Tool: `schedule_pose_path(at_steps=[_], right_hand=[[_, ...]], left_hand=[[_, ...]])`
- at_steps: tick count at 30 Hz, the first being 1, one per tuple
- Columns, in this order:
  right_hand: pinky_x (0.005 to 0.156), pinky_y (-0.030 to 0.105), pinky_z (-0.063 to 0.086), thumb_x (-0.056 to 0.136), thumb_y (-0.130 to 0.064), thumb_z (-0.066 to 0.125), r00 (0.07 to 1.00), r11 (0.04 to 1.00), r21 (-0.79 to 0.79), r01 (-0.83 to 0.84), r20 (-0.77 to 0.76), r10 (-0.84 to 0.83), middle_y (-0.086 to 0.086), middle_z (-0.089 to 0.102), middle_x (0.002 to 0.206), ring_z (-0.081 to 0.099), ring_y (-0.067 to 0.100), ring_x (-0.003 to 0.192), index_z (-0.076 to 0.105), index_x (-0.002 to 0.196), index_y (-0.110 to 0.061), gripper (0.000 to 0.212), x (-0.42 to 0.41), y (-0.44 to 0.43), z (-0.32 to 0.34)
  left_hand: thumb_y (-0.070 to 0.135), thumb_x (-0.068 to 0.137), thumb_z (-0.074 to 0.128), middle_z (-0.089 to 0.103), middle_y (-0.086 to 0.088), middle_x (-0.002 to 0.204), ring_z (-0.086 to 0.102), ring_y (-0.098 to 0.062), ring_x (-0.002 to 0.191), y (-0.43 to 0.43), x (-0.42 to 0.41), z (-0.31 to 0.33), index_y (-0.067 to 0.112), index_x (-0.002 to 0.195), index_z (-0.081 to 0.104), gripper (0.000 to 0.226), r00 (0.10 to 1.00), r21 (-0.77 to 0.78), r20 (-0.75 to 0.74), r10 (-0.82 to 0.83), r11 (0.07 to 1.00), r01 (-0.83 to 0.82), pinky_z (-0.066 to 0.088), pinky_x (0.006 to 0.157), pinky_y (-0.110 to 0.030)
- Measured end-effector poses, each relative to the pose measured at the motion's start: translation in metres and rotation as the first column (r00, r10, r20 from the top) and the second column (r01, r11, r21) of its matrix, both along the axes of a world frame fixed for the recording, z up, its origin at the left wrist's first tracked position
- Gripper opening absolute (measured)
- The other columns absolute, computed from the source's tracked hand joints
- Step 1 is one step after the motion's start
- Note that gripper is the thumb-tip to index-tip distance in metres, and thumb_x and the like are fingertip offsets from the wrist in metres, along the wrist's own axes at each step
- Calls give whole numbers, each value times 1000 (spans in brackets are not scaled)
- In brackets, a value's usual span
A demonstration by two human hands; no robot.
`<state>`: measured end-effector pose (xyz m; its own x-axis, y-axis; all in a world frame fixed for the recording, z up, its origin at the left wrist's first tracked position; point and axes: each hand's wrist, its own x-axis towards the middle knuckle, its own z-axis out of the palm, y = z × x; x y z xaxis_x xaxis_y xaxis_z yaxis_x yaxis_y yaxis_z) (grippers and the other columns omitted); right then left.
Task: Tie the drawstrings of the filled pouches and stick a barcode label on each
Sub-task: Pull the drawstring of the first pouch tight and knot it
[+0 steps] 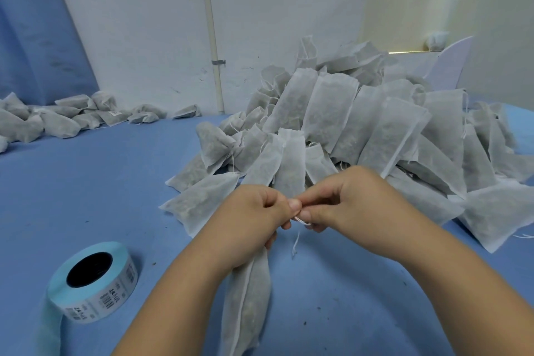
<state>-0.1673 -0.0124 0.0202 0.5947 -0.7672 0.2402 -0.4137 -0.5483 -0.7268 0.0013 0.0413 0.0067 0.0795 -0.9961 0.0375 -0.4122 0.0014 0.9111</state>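
grey-white pouches [332,113], white drawstring [300,221], pale blue label roll [95,283], blue table [101,182].

Label roll [92,283] lying on the bench [86,196] at lower left, one pouch [245,306] stretching down the lower centre to its right, big pile of pouches [361,130] sitting behind it at centre right, smaller heap [57,118] lying at far left

Soft, even, cool light fills the scene, moderately bright. The fingers [294,206] at centre are sharp, with only faint, soft-edged shadows just below them on the blue worktop [86,196]. Far above and to their right the wall [404,9] glows a warmer yellow, with one thin glaring strip. Wide-angle bending tilts the pipe [212,37] above them. The corner below and to their left is smeared.
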Motion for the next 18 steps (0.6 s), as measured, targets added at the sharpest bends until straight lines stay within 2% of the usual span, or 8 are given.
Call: schedule_pose_path(at_steps=[2, 5, 8, 10, 14, 18], right_hand=[[69, 28, 57, 84, -15, 72, 997, 998, -33, 50, -55, -52, -10, 71, 67, 68, 4, 63, 78, 79, -36, 22, 2, 1, -2], [65, 33, 50, 85, -19, 69, 985, 986, -151, 69, -147, -91, -6, 70, 69, 65, 13, 64, 79, 82, -33, 17, 6, 3, -5], [61, 29, 45, 86, -20, 67, 984, 972, -222, 74, -144, -108, -5, 67, 68, 59, 13, 66, 78, 81, -33, 18, 7, 2, -7], [59, 27, 44, 87, -22, 67, 984, 975, -204, 84, -135, -113, -7, 67, 66, 57, 10, 64, 76, 77, -33, 17, 6, 0, -8], [55, 26, 43, 85, -26, 71, 993, 995, 8, 101, -63, -100, -10, 58, 56, 48, 4, 52, 72, 68, -26, 17, 5, -4, -8], [53, 28, 34, 82, -15, 70, 995, 943, 329, 61, 53, -82, -2, 47, 56, 40, 13, 55, 71, 66, -15, 16, 0, -7, -5]], left_hand=[[32, 94, 63, 59, 15, 53, 47, -6, 45, -1, -1, -2, 15, 69, 67, 30, 999, 0, 39, 3, 1000, -3, 42, 48, -19], [32, 94, 62, 58, 16, 51, 46, -6, 43, -2, -2, -4, 19, 67, 66, 30, 998, -1, 61, 9, 1000, -9, 41, 46, -16], [33, 94, 62, 60, 16, 55, 47, -7, 45, -3, 0, -5, 17, 73, 70, 28, 999, -4, 51, 5, 1000, -4, 41, 46, -18], [33, 94, 62, 61, 17, 58, 47, -7, 46, -3, 1, -5, 15, 76, 71, 27, 999, 4, 48, -8, 1000, 8, 42, 48, -19], [33, 91, 66, 63, 12, 67, 50, -8, 51, -2, 6, -3, 17, 81, 73, 20, 998, 20, 47, -44, 999, 43, 46, 54, -23], [38, 85, 72, 61, 3, 71, 50, -7, 55, 0, 7, -3, 22, 79, 73, 17, 994, 31, 84, -70, 997, 68, 46, 60, -24]])
